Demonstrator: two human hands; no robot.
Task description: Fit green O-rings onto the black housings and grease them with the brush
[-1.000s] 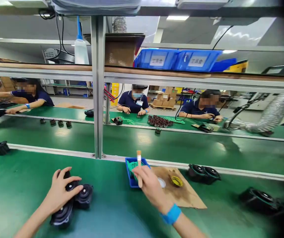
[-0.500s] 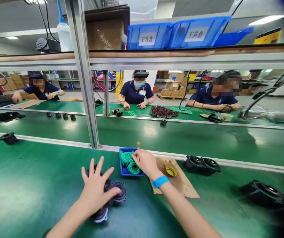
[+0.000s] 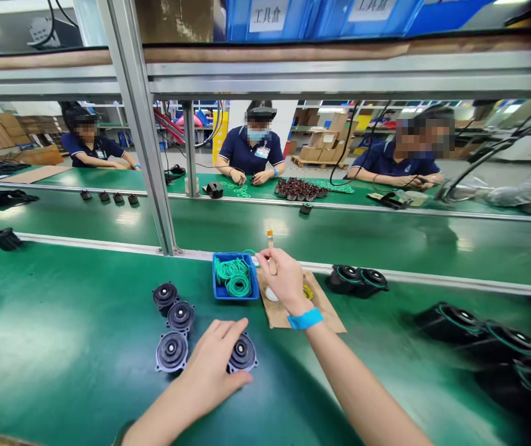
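My left hand (image 3: pixel 216 359) curves around a black round housing (image 3: pixel 243 353) on the green table, fingers on its far side and thumb on its near side. Three similar housings (image 3: pixel 172 350) stand just left of that hand. Between my right hand's (image 3: pixel 286 279) fingers is a small brush (image 3: pixel 270 238), orange bristles up. A thin green loop, looking like a rubber ring (image 3: pixel 249 251), shows at its fingertips. Just left of this hand sits a blue bin (image 3: pixel 216 292) holding several green rubber rings (image 3: pixel 237 282).
Brown cardboard (image 3: pixel 325 316) lies beneath my right hand, with a yellow ring-shaped item (image 3: pixel 308 291) on it. Black housings with green rings (image 3: pixel 372 282) stand at right. A metal post (image 3: pixel 142 124) rises behind the bin. Co-workers (image 3: pixel 251 152) sit across the conveyor (image 3: pixel 228 226).
My left hand has gone from spread over the group to around one housing, which is now farther right. My right hand has lifted away from the bin, bringing the brush and a green loop.
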